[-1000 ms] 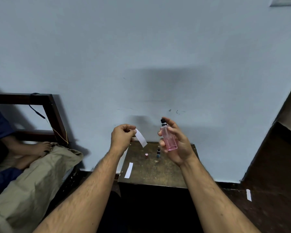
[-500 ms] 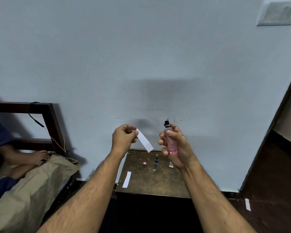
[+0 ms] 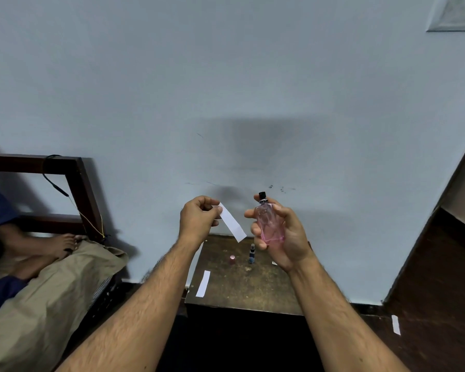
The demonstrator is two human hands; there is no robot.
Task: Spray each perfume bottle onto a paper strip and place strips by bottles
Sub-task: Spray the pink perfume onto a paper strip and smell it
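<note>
My left hand (image 3: 198, 220) pinches a white paper strip (image 3: 232, 223) by its top end, the strip hanging down to the right. My right hand (image 3: 282, 234) holds an upright pink perfume bottle (image 3: 269, 224) with a black nozzle, close to the strip's right. Below them stands a small dark wooden table (image 3: 253, 288). On it stand a small blue bottle (image 3: 251, 254) and a pink cap (image 3: 232, 259). Another paper strip (image 3: 203, 283) lies near the table's left edge.
A person sits on a bed (image 3: 38, 285) with a dark wooden frame at the left, bare feet on a tan cover. A blue wall runs behind the table. A loose paper strip (image 3: 395, 325) lies on the dark floor at the right.
The view has tilted up a little. My right hand turned the pink bottle upright, with the thumb now off the nozzle. The strip stays pinched in my left hand.
</note>
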